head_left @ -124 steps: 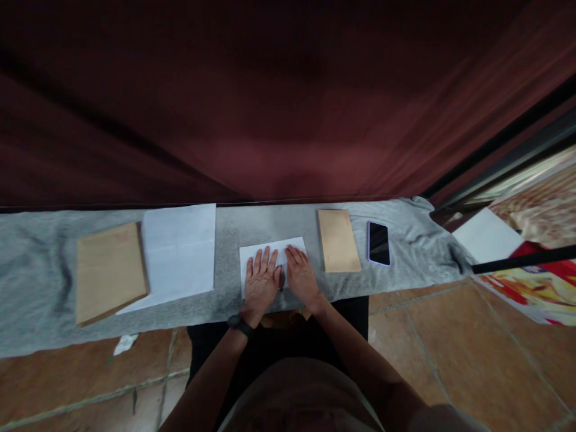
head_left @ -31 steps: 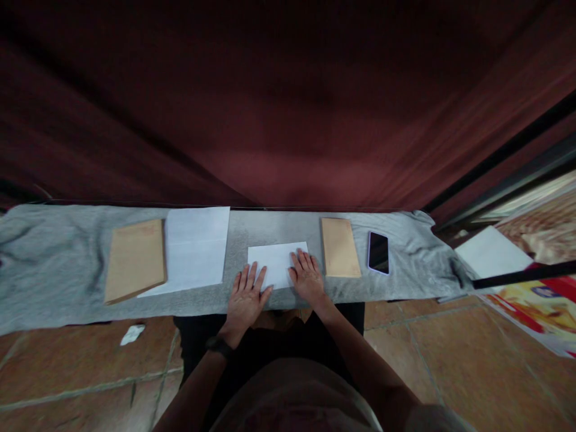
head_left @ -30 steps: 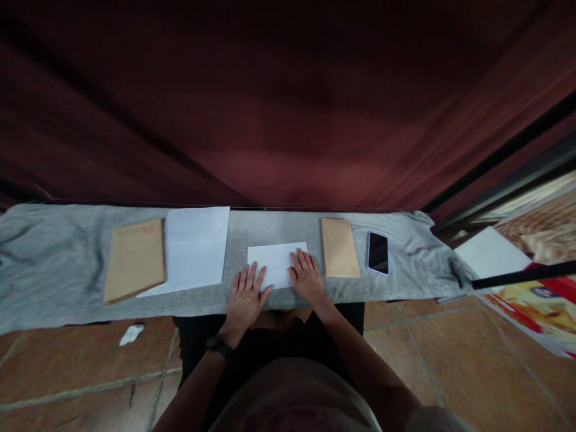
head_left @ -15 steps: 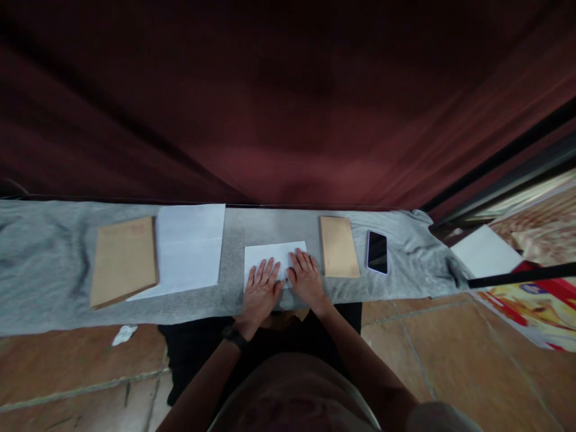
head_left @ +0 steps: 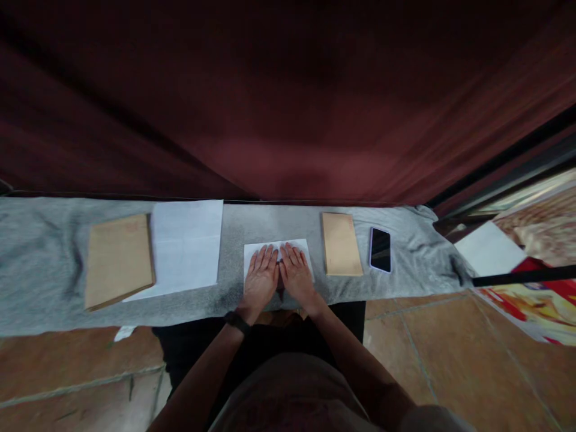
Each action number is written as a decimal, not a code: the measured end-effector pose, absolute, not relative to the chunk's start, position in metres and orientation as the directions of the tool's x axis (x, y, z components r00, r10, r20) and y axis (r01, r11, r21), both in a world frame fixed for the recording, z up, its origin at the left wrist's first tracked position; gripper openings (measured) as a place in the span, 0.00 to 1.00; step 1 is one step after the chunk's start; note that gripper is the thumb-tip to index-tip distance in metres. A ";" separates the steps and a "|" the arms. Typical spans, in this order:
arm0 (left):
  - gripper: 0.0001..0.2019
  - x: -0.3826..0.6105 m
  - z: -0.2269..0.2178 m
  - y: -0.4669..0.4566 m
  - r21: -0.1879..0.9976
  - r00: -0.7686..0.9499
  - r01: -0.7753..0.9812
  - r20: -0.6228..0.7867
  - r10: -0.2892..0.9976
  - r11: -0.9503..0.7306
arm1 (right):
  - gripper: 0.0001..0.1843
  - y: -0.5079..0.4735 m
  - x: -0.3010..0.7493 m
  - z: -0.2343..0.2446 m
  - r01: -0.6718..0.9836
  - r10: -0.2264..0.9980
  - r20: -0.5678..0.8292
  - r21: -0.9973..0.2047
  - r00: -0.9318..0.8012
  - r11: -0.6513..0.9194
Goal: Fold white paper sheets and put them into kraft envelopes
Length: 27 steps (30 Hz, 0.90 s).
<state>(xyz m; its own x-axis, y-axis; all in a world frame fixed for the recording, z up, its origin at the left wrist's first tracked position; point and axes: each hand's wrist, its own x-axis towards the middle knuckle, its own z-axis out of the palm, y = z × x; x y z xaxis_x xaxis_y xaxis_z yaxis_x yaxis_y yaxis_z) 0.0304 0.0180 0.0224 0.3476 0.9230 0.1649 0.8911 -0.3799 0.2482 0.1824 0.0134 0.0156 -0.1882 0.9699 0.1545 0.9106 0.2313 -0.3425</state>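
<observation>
A white sheet of paper (head_left: pixel 297 242), folded down to a small rectangle, lies on the grey cloth in front of me. My left hand (head_left: pixel 261 279) rests flat on its left half, fingers stretched out and pointing away from me. Beside it my right hand (head_left: pixel 296 275) lies flat on the right half, with its fingers a little apart. The two hands nearly meet at the middle of the paper and cover most of it. Right of the paper is a stack of brown envelopes (head_left: pixel 342 245), apart from my right hand.
At the left, larger brown envelopes (head_left: pixel 119 261) overlap white sheets (head_left: pixel 189 246). A phone (head_left: pixel 380 249) lies right of the small envelopes. The grey cloth (head_left: pixel 270 222) covers a narrow bench against a dark red surface (head_left: pixel 288 162). A colourful box (head_left: pixel 535 303) stands at the far right.
My right hand has slid left across the paper, closer to my left hand. My left hand stays pressed flat at nearly the same place. The view has shifted slightly.
</observation>
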 end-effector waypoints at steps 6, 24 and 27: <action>0.27 0.028 0.017 0.026 0.217 0.326 0.910 0.148 0.934 -0.353 | 0.26 0.016 0.186 0.007 0.924 0.974 0.157 -0.322 -0.161 0.204; 0.29 0.010 0.009 0.015 0.247 0.205 0.934 0.220 0.954 -0.258 | 0.29 0.006 0.205 0.005 0.953 0.971 0.217 -0.258 -0.101 0.157; 0.28 0.020 0.011 0.017 0.243 0.287 0.914 0.183 0.940 -0.326 | 0.29 0.006 0.205 0.004 0.956 0.972 0.209 -0.250 -0.105 0.157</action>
<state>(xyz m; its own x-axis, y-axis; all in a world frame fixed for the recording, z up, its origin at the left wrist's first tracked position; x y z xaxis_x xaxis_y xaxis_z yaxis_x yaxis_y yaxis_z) 0.0203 0.0170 0.0110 0.2865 0.9404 0.1829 0.9138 -0.3256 0.2428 0.2046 0.0060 0.0044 -0.1046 0.9722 0.2094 0.9555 0.1567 -0.2498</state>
